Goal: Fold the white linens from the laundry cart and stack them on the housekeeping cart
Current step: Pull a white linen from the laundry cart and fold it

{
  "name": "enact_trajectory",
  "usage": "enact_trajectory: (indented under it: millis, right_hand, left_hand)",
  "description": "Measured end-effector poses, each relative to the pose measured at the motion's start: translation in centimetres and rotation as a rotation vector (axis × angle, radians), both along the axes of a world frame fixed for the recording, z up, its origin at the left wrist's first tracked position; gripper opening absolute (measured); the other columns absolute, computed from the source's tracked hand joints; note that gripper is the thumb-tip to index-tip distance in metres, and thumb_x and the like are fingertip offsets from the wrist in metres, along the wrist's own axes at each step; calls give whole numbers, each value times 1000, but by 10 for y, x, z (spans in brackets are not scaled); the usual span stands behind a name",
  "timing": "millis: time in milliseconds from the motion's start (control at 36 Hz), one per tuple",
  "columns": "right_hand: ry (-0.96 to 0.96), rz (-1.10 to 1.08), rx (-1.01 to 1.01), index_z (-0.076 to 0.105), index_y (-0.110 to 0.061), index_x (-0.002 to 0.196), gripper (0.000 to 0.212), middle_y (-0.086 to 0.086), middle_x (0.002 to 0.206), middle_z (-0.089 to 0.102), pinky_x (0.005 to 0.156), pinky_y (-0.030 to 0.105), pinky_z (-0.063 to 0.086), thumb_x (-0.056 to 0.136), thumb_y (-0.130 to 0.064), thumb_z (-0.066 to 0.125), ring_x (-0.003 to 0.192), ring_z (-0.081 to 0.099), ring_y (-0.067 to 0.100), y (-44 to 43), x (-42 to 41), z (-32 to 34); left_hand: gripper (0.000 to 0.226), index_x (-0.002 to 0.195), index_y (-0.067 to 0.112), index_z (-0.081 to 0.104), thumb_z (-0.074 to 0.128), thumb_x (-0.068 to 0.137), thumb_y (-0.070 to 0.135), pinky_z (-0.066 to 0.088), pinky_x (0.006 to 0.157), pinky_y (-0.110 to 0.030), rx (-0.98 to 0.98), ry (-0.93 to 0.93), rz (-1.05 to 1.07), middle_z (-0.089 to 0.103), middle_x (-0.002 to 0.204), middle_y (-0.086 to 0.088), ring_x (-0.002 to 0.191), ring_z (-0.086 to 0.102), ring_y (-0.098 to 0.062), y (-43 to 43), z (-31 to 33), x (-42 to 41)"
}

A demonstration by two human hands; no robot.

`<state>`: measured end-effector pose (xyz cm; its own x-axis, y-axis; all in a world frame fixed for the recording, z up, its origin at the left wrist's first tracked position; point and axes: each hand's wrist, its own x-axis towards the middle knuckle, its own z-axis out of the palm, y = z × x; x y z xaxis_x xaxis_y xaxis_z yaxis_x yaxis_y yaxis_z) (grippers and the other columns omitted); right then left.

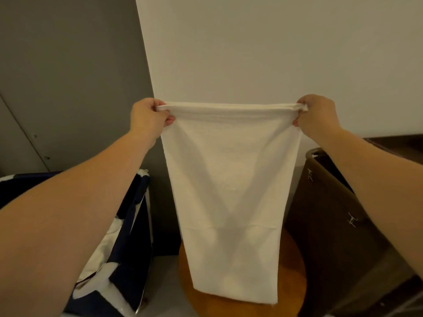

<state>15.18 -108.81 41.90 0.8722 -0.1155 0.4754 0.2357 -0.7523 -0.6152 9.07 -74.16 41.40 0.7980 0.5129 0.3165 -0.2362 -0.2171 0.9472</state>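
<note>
We hold the white linen (231, 179) up by its top corners. Our left hand (148, 117) and right hand (318, 115) pinch it tight, fingers curled. It hangs over a round wooden table (295, 275), hiding most of it.

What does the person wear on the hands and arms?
Nothing visible: the left hand and the right hand have no gloves or rings, and the left forearm and right forearm are bare, without sleeve, watch or bracelet in view.

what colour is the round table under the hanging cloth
Warm orange-brown wood, seen in the head view: the round table shows below the white cloth.
</note>
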Motion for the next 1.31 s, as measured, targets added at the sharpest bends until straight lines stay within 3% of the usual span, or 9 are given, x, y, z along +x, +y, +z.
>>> enact_trajectory:
  millis: [306, 444, 611, 694, 917, 1000, 1111, 1222, 1306]
  right_hand:
    - [189, 32, -128, 66, -9, 98, 20, 8, 90, 60, 72, 28, 41, 83, 1, 60, 81, 54, 23, 13, 152, -97]
    - [367, 81, -184, 67, -6, 104, 24, 16, 101, 65, 77, 31, 45, 82, 2, 62, 91, 60, 33, 22, 228, -169]
    - [546, 147, -282, 64, -9, 97, 18, 11, 90, 61, 69, 30, 42, 86, 2, 55, 79, 55, 28, 36, 268, -256]
    - [584, 172, -306, 63, -8, 97, 16, 10, 88, 59, 72, 32, 44, 88, 1, 54, 79, 54, 27, 36, 268, -287]
    - [714, 133, -243, 61, -14, 97, 13, 6, 87, 60, 73, 32, 46, 93, -4, 53, 74, 56, 19, 29, 219, -329]
    - [749, 96, -327, 60, -13, 95, 13, 10, 90, 61, 71, 31, 46, 95, -4, 51, 74, 56, 20, 26, 183, -338]
    - [749, 61, -408, 64, -6, 102, 12, 12, 98, 66, 84, 40, 56, 95, -8, 55, 87, 63, 27, 25, 128, -358]
    - [810, 13, -360, 65, -15, 104, 14, 7, 101, 65, 87, 40, 55, 94, -10, 56, 92, 63, 25, 22, 79, -398]
    - [842, -1, -356, 64, -18, 103, 15, 2, 97, 63, 78, 30, 52, 95, -9, 55, 84, 59, 18, 18, 48, -435]
  left_hand:
    - [22, 80, 16, 61, 63, 86, -5, 58, 73, -24, -42, 179, 53, 65, 104, -17, 90, 69, -26, 14, -91, 140]
    - [26, 81, 16, 53, 61, 87, -8, 57, 70, -21, -95, 294, 79, 59, 110, -16, 97, 65, -26, 16, -160, 203]
    - [31, 101, 14, 42, 59, 88, -8, 57, 72, -22, -117, 464, 143, 51, 117, -11, 104, 58, -23, 20, -249, 227]
    - [34, 109, 14, 43, 63, 87, -4, 56, 75, -22, -123, 538, 154, 54, 114, -7, 103, 59, -19, 22, -280, 224]
    - [30, 106, 11, 51, 70, 84, 3, 53, 85, -27, 4, 660, 79, 60, 100, -5, 92, 60, -15, 14, -326, 176]
    - [22, 103, 11, 55, 68, 86, 7, 52, 81, -28, 123, 714, 20, 61, 100, -5, 92, 59, -17, 12, -342, 146]
    - [8, 93, 18, 60, 63, 90, 11, 50, 68, -24, 209, 765, -77, 62, 92, 1, 84, 58, -13, 9, -367, 106]
    - [13, 88, 12, 65, 55, 92, 4, 42, 56, -16, 181, 831, -180, 62, 84, 2, 77, 57, -11, 7, -407, 64]
    - [25, 77, 13, 66, 54, 88, -6, 46, 65, -20, 200, 883, -249, 62, 82, 1, 80, 57, -15, 8, -442, 31]
